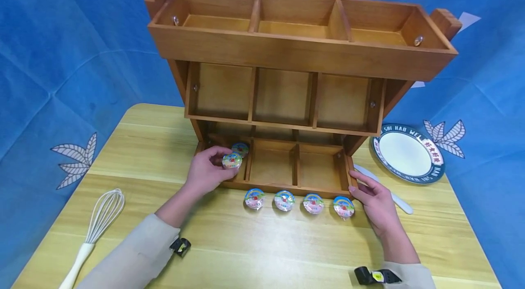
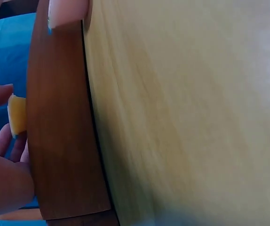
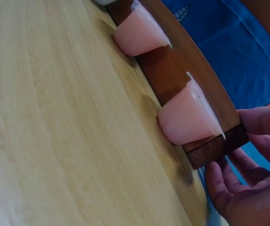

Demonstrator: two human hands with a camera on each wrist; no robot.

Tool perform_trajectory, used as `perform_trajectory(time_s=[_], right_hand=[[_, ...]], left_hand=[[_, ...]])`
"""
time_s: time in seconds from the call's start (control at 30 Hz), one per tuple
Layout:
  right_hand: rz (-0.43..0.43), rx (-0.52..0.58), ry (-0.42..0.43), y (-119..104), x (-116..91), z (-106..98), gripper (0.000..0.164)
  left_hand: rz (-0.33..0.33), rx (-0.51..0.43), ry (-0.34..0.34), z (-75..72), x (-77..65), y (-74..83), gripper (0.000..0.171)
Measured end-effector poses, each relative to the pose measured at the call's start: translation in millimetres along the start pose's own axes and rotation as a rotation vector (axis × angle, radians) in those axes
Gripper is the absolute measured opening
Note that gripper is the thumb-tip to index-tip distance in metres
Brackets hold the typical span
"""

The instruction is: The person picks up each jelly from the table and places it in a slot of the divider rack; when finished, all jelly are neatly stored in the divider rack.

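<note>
My left hand [image 1: 206, 169] pinches a jelly cup [image 1: 232, 160] with a printed foil lid over the bottom left compartment of a tiered wooden rack [image 1: 303, 59]. The left wrist view shows this jelly cup's yellow side [image 2: 17, 115]. Behind it, another jelly cup [image 1: 240, 149] lies in that same compartment. At the bottom tier's right front corner, my right hand [image 1: 376, 202] grips the wood between thumb and fingers. Several pink jelly cups [image 3: 190, 115] stand in a row on the table along the rack's front, the rightmost one [image 1: 343, 207] close to my right thumb.
A whisk [image 1: 100, 220] lies at the table's left. To the right are a plate [image 1: 404, 154] with a dark green lettered rim and a white utensil [image 1: 402, 203], partly hidden by my right hand. Blue cloth [image 1: 61, 74] hangs behind the table [image 1: 254, 252].
</note>
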State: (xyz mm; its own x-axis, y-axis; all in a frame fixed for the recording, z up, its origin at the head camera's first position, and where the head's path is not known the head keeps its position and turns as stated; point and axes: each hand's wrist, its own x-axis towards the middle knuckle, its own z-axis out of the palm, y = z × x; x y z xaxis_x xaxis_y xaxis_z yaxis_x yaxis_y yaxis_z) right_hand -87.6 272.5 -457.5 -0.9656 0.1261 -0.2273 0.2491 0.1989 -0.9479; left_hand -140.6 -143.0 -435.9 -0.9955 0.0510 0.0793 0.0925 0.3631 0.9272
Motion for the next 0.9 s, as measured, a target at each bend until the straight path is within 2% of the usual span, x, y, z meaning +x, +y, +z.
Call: perform_trajectory(time_s=[0.13, 0.27, 0.43, 0.77, 0.9], right_hand=[[-0.002, 0.006, 0.002, 0, 0, 0, 0.05], [0.001, 0.008, 0.0, 0, 0, 0, 0.05], [0.0, 0.006, 0.001, -1, 0, 0, 0.05], [0.003, -0.02, -0.006, 1, 0, -1, 0.052], [-0.001, -0.019, -0.002, 1, 0, -1, 0.052]], left_hand=[[0.006, 0.118, -0.012, 2.9, 8.4, -3.8, 0.038], [0.011, 0.205, -0.064, 5.4, 14.2, -5.3, 0.04], [-0.02, 0.236, -0.117, 8.1, 17.5, -5.3, 0.04], [-0.073, 0.322, -0.148, 10.2, 21.7, -5.5, 0.043], [-0.09, 0.318, -0.155, 9.8, 23.1, -4.5, 0.043]])
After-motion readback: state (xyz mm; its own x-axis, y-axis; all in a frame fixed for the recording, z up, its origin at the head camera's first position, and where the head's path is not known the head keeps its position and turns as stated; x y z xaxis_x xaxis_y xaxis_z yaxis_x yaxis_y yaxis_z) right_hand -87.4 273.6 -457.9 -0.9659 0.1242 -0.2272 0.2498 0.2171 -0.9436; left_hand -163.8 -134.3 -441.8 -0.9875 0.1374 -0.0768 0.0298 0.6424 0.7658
